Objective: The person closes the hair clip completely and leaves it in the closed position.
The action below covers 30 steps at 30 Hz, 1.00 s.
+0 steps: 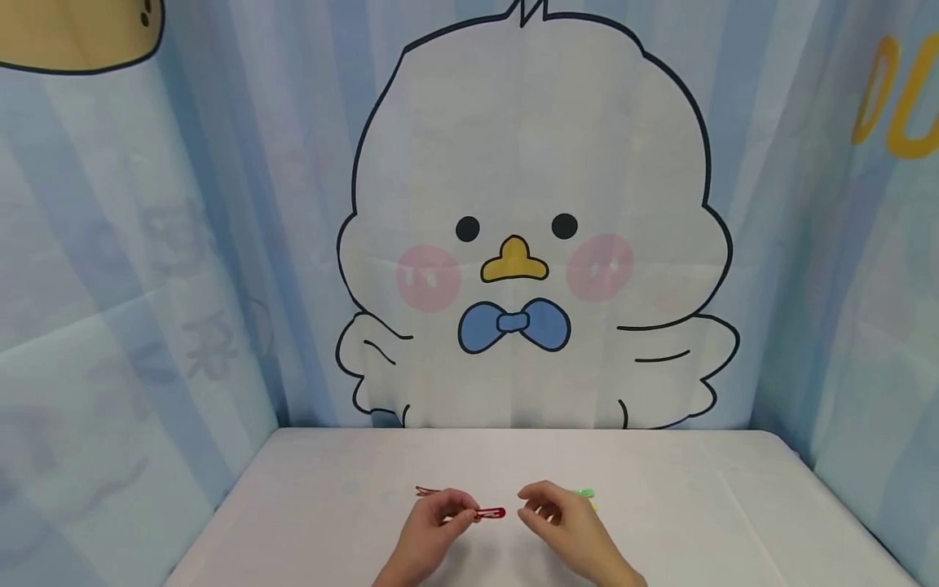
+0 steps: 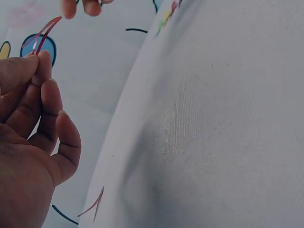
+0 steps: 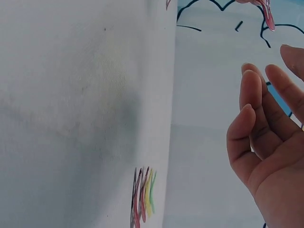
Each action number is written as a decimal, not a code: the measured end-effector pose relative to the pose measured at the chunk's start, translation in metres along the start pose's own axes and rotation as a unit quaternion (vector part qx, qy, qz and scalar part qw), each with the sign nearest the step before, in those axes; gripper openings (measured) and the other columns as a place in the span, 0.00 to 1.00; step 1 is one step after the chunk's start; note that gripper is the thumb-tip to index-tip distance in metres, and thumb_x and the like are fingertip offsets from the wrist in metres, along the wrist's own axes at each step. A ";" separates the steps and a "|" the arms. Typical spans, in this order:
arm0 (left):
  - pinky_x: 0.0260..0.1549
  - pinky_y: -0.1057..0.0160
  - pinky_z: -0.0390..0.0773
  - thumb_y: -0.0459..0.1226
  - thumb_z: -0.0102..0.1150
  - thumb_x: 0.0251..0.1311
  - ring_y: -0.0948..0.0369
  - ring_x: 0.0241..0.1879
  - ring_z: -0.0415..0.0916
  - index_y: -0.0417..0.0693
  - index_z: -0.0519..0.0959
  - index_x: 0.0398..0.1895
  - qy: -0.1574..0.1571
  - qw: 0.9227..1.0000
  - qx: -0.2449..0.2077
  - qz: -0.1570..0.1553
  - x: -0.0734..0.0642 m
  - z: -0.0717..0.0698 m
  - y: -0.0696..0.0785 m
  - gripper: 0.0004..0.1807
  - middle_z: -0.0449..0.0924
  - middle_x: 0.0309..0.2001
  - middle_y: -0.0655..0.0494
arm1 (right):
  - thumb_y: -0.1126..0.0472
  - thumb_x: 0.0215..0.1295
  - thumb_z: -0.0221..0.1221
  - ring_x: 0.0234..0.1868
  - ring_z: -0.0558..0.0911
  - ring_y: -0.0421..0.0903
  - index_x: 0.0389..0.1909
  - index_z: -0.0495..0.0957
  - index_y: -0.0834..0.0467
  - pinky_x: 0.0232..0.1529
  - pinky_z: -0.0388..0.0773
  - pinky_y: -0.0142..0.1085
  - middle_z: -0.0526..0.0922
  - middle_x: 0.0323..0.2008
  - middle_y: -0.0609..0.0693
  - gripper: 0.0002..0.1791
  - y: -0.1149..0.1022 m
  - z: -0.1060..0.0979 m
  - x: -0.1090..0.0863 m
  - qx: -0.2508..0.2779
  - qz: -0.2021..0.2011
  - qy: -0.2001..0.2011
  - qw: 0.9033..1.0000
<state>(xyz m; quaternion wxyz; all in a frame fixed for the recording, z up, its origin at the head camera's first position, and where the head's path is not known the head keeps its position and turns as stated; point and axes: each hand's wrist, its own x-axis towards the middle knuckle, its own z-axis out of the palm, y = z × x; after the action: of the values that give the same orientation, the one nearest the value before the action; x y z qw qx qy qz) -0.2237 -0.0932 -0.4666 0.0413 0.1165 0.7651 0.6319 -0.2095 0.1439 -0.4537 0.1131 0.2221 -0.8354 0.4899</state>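
Between its thumb and index finger my left hand (image 1: 433,528) pinches one end of a red snap hair clip (image 1: 491,513); the other end points toward my right hand. The left wrist view shows the clip (image 2: 47,32) sprung open, its two parts spread. My right hand (image 1: 570,528) is held a short gap away, fingers loosely bent and apart from the thumb, with nothing in them. On the table behind my left hand lies another reddish hair clip (image 1: 425,491), its legs spread in the left wrist view.
Beyond my right hand lies a green hair clip (image 1: 585,493), partly hidden. In the right wrist view a row of several dark, red, yellow and green hair clips (image 3: 143,197) lies on the white-covered table (image 1: 697,497). A curtain with a cartoon bird (image 1: 528,147) hangs behind.
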 end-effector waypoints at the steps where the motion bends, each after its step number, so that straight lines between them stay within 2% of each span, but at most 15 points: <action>1: 0.40 0.56 0.78 0.30 0.62 0.66 0.56 0.38 0.78 0.35 0.82 0.43 0.001 1.000 0.000 -0.001 0.000 0.001 0.000 0.06 0.84 0.36 0.54 | 0.59 0.67 0.66 0.32 0.78 0.35 0.43 0.83 0.55 0.33 0.76 0.32 0.81 0.32 0.38 0.07 -0.001 0.001 0.000 0.004 0.000 -0.003 1.000; 9: 0.40 0.56 0.78 0.31 0.63 0.66 0.57 0.38 0.78 0.37 0.82 0.41 -0.001 1.000 -0.004 -0.004 0.000 0.006 -0.002 0.05 0.83 0.36 0.54 | 0.60 0.67 0.66 0.32 0.79 0.37 0.45 0.82 0.57 0.32 0.76 0.33 0.84 0.34 0.42 0.09 -0.006 0.005 0.001 0.057 -0.017 -0.039 0.997; 16: 0.39 0.58 0.77 0.32 0.64 0.65 0.57 0.37 0.77 0.38 0.82 0.41 -0.011 1.000 -0.021 -0.003 -0.003 0.009 -0.008 0.06 0.84 0.37 0.53 | 0.58 0.65 0.67 0.30 0.78 0.37 0.40 0.82 0.61 0.31 0.75 0.32 0.82 0.30 0.43 0.10 -0.010 0.009 0.003 0.075 0.047 -0.051 0.995; 20: 0.37 0.59 0.76 0.32 0.64 0.65 0.58 0.37 0.77 0.38 0.82 0.41 -0.019 0.999 -0.034 -0.001 -0.004 0.010 -0.010 0.05 0.84 0.37 0.53 | 0.58 0.65 0.68 0.29 0.77 0.38 0.38 0.82 0.59 0.30 0.74 0.32 0.81 0.29 0.44 0.09 -0.010 0.012 0.002 0.089 0.074 -0.056 0.992; 25: 0.36 0.59 0.75 0.33 0.64 0.65 0.58 0.36 0.77 0.38 0.82 0.41 -0.027 0.999 -0.043 -0.002 -0.006 0.013 -0.010 0.06 0.83 0.37 0.53 | 0.58 0.66 0.67 0.28 0.77 0.38 0.36 0.81 0.58 0.30 0.74 0.31 0.81 0.29 0.45 0.07 -0.008 0.015 0.000 0.109 0.087 -0.064 0.988; 30: 0.36 0.58 0.74 0.36 0.64 0.66 0.58 0.36 0.77 0.40 0.83 0.41 -0.024 0.999 -0.038 -0.010 -0.006 0.014 -0.009 0.08 0.84 0.37 0.53 | 0.59 0.66 0.67 0.28 0.77 0.38 0.35 0.81 0.58 0.30 0.74 0.31 0.81 0.29 0.45 0.07 -0.009 0.016 0.001 0.105 0.084 -0.066 0.989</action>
<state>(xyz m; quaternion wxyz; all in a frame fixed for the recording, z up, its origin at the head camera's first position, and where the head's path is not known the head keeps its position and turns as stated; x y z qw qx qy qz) -0.2156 -0.0825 -0.4792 0.0703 0.1221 0.7408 0.6568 -0.2054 0.1267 -0.4545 -0.0078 0.1931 -0.8006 0.5672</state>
